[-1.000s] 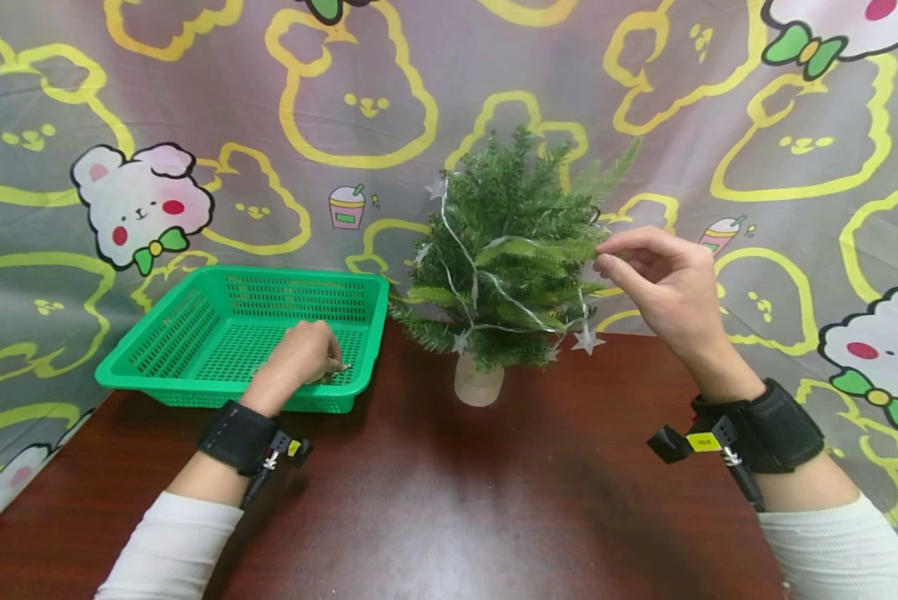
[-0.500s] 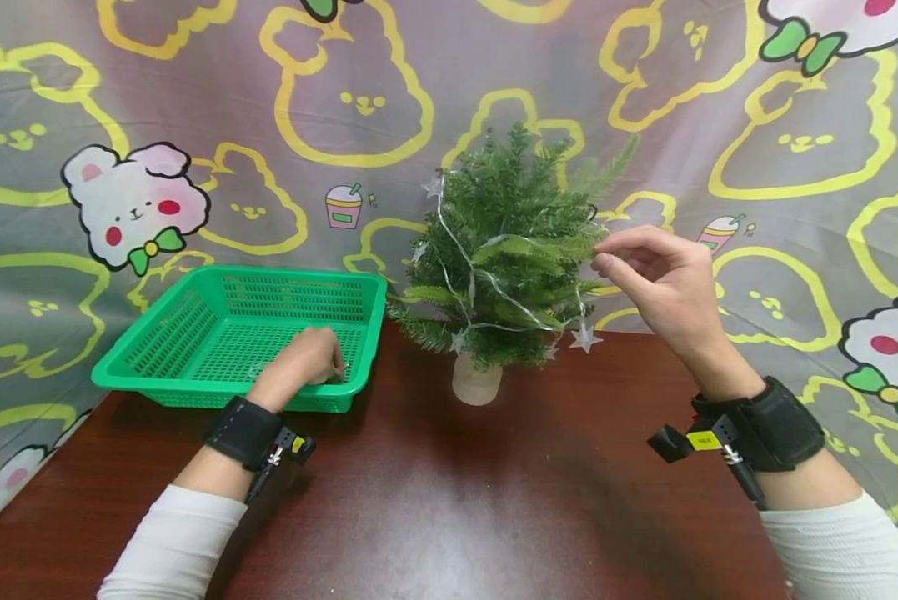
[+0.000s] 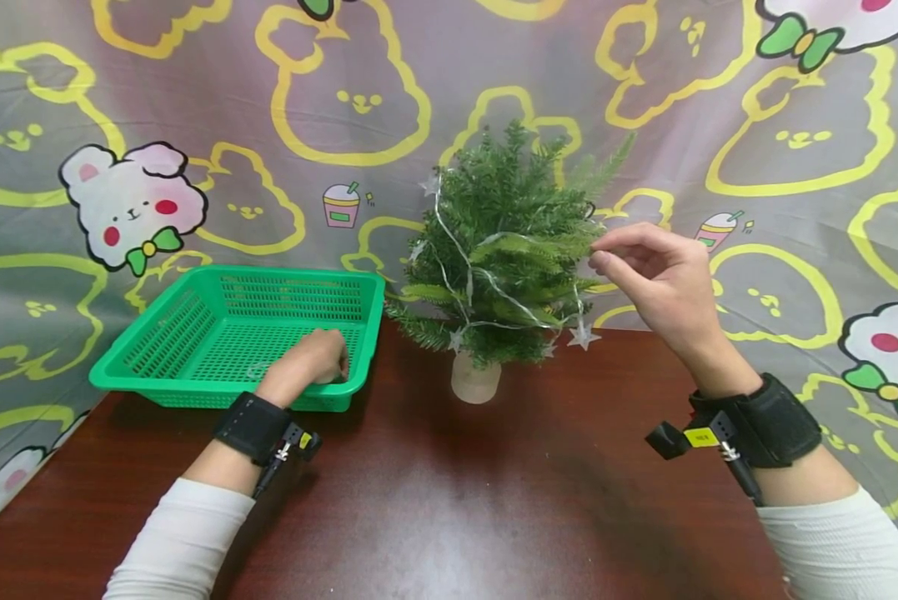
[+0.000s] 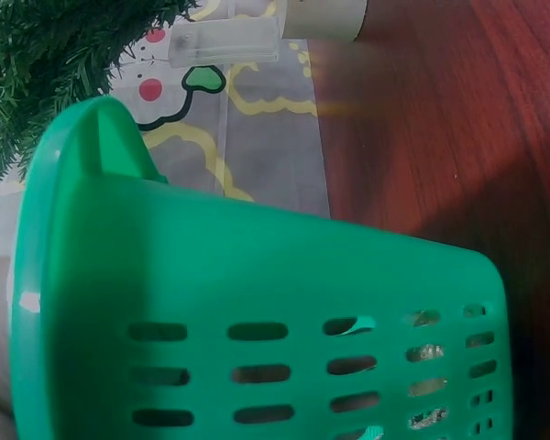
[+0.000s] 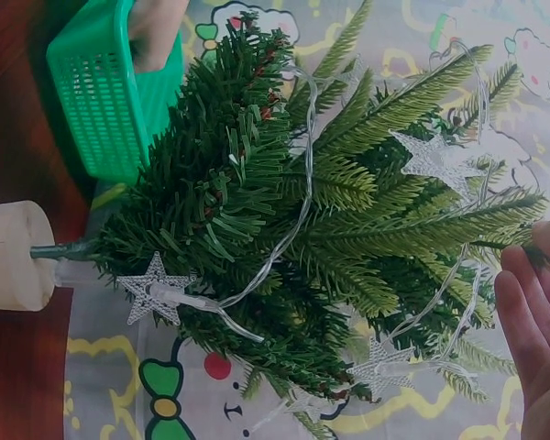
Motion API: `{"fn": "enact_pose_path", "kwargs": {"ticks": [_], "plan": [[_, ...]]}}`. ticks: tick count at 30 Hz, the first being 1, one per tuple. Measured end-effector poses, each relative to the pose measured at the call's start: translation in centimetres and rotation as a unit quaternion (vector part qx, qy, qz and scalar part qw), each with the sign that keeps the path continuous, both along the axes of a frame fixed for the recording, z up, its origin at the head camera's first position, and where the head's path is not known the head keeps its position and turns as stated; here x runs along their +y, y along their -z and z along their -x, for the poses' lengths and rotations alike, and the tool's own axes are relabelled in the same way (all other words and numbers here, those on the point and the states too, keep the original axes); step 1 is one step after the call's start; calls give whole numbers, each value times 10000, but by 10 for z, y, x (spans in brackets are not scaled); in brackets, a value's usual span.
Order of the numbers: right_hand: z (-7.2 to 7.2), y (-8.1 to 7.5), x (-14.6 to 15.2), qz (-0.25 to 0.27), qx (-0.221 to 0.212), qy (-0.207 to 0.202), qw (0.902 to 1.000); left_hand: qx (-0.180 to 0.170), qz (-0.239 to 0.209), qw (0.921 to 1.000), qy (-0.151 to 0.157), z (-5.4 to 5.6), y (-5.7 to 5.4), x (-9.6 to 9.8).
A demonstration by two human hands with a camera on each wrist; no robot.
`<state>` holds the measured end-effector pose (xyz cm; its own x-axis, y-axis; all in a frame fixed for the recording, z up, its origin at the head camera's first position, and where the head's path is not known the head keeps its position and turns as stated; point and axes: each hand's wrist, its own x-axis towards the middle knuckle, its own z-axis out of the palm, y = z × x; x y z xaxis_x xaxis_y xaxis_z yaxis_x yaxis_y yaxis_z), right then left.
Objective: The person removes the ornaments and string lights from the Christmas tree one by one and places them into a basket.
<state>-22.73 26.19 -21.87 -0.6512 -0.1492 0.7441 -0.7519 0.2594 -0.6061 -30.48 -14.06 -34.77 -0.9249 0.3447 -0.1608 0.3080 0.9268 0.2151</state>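
Observation:
My left hand (image 3: 315,357) reaches over the front rim into the green plastic basket (image 3: 178,385), knuckles up and fingers pointing down near the right end. The fingertips are hidden; in the left wrist view the slotted basket wall (image 4: 257,257) covers them, so what they hold cannot be seen. My right hand (image 3: 666,271) is at the right side of a small artificial Christmas tree (image 3: 516,200). Its thumb and fingers pinch a branch tip (image 5: 513,229) in the right wrist view. A clear light string with star ornaments (image 3: 584,336) winds round the tree.
A pale round base (image 3: 475,380) holds the tree on the dark wooden table (image 3: 433,500). The patterned curtain (image 3: 231,92) hangs close behind. A small clear thing (image 3: 257,369) lies in the basket, and a clear plastic box (image 4: 225,41) shows near the tree base.
My left hand has shifted slightly right within the basket, covering the small golden things seen by its fingers earlier. My right hand keeps its place at the branch.

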Motion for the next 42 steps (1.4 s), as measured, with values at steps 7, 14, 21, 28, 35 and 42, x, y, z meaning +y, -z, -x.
{"fn": "enact_pose_path", "kwargs": {"ticks": [7,14,21,28,35,42], "plan": [[0,0,-1,102,40,-122,9999,89,-96,9999,-53,-2,-2,-2],[0,0,-1,93,71,-140,9998,973,-873,9913,-133,-17,-24,-1],[0,0,-1,112,67,-183,9997,2076,-1716,9630,-5,-34,-56,9],[0,0,-1,65,100,-122,9999,3292,-2634,9040,704,-59,-92,25],[0,1,-1,108,116,-117,9998,4117,-3454,8255,1726,-76,-125,43],[-1,2,-2,158,136,-129,9997,4260,-4116,7727,2281,-79,-146,68]]}}
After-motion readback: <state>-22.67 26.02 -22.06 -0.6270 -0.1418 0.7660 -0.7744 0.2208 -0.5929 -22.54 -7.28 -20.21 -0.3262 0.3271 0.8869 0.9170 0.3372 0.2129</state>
